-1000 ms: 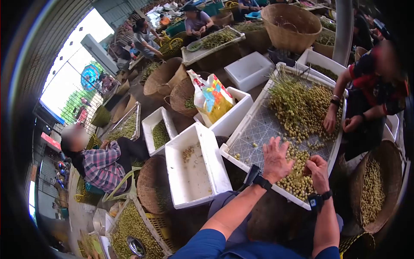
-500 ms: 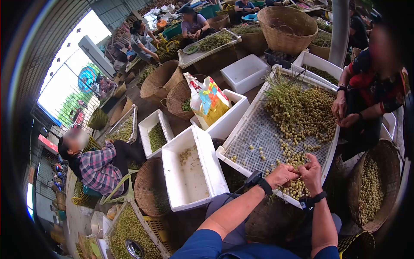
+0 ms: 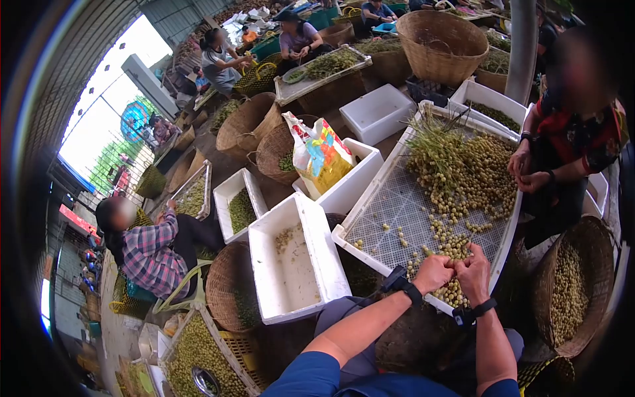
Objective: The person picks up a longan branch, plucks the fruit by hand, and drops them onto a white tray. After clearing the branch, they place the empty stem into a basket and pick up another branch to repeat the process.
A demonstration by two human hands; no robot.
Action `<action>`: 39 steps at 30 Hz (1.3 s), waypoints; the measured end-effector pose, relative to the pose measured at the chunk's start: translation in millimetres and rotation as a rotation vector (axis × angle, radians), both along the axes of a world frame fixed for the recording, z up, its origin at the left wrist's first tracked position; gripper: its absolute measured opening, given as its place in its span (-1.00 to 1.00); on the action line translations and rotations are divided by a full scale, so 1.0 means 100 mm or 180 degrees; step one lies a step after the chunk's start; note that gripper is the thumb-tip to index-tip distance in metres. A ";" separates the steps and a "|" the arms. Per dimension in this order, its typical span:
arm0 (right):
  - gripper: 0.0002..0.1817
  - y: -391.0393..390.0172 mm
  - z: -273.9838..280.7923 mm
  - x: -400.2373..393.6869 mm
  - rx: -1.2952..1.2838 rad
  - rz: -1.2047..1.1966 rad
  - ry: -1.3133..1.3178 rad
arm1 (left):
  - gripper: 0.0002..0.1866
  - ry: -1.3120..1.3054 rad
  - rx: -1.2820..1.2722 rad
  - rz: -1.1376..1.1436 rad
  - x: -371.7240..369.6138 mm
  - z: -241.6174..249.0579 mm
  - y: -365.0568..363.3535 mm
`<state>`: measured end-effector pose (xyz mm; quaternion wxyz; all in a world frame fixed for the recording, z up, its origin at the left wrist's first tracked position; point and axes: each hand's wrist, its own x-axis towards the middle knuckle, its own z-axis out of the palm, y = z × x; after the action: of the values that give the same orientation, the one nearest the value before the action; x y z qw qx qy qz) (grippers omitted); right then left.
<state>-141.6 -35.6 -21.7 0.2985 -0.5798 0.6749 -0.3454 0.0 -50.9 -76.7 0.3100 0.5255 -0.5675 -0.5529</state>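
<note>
My left hand (image 3: 434, 273) is closed in a pinch over the near corner of a white mesh tray (image 3: 387, 218). Fingertips of my right hand (image 3: 473, 272) are pinched too and meet the left ones. Whatever lies between them is too small to make out. Below and around both hands are loose yellow-green round fruits (image 3: 456, 248). Farther back in the tray sits a bigger heap (image 3: 479, 175) of the same fruits, with thin green stems (image 3: 430, 142) at its left side. Both wrists carry dark straps with small devices.
A white foam box (image 3: 291, 264) with a few fruits stands left of the tray. On the right, a wicker basket (image 3: 569, 291) holds many fruits, and a co-worker's hands (image 3: 526, 173) are at the tray's far edge. A colourful bag (image 3: 321, 159) stands behind the foam box.
My hands have drawn together, and my right index finger, raised before, is now curled in. At left, the person in the checked shirt has reached an arm toward a tray.
</note>
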 end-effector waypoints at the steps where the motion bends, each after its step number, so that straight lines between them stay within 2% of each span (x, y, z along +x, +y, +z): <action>1: -0.46 0.01 0.00 0.00 0.0029 -0.0050 -0.0062 | -0.77 -0.0185 -0.0342 0.0010 0.00 -0.02 0.00; 4: -0.48 0.01 -0.06 0.01 -0.0015 -0.0111 -0.0212 | -0.74 -0.0272 0.0027 -0.0033 0.01 0.06 0.01; 8: -0.46 -0.02 -0.13 -0.03 0.0137 0.0033 -0.0636 | -0.75 -0.0541 -0.0206 -0.0058 0.03 0.09 -0.01; 10: -0.45 -0.07 -0.20 -0.05 0.0151 0.0115 -0.2065 | -0.81 -0.0589 -0.0299 -0.0134 0.04 0.08 -0.03; 12: -0.44 -0.10 -0.22 -0.10 0.0210 0.0301 -0.2237 | -0.83 -0.0487 -0.0169 -0.0205 0.03 0.10 -0.03; 14: -0.46 -0.09 -0.09 -0.10 0.0479 0.0124 -0.2834 | -0.84 -0.0481 -0.0681 -0.0166 0.04 0.15 -0.02; 15: -0.46 -0.09 -0.03 -0.09 0.0485 0.0116 -0.2836 | -0.84 -0.0482 -0.0673 -0.0171 0.06 0.17 -0.03; 17: -0.46 -0.06 0.05 -0.09 0.0416 -0.0034 -0.2750 | -0.85 0.0192 -0.0057 -0.0100 0.07 0.18 -0.05; 19: -0.50 -0.09 -0.05 -0.17 0.0356 -0.0047 -0.2922 | -0.87 0.0206 -0.0098 -0.0123 0.18 0.26 -0.12; 20: -0.58 -0.09 0.08 -0.15 0.0401 -0.0122 -0.2990 | -0.88 0.0073 -0.0657 -0.0294 0.25 0.22 -0.18; 21: -0.64 -0.12 0.08 -0.20 0.0445 -0.0132 -0.2972 | -0.87 0.0394 -0.0701 -0.0256 0.29 -0.11 -0.28; 22: -0.67 -0.09 0.10 -0.26 0.0442 -0.0065 -0.3093 | -0.88 0.1199 0.0565 -0.0192 0.31 0.53 -0.20; 25: -0.67 -0.01 0.09 -0.35 0.0557 0.0160 -0.3441 | -0.84 0.1953 0.0986 -0.0059 0.40 0.60 -0.24; 26: -0.67 -0.02 0.09 -0.37 0.0664 0.0257 -0.3526 | -0.84 0.1946 0.1042 -0.0132 0.41 0.62 -0.26; 28: -0.69 0.00 0.07 -0.36 0.0645 0.0283 -0.3570 | -0.85 0.2226 0.1064 -0.0082 0.46 0.67 -0.29; 36: -0.77 0.02 0.07 -0.31 0.0935 0.0491 -0.3156 | -0.84 0.2180 0.1046 -0.0209 0.43 0.64 -0.29; 39: -0.85 0.03 -0.03 -0.26 0.0326 0.0335 -0.2250 | -0.85 0.2186 0.1055 -0.0195 0.38 0.69 -0.27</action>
<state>-167.3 -32.1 -24.2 0.5595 -0.4428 0.5157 -0.4744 38.1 -77.7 -7.8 0.3763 0.3354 -0.3489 -0.7900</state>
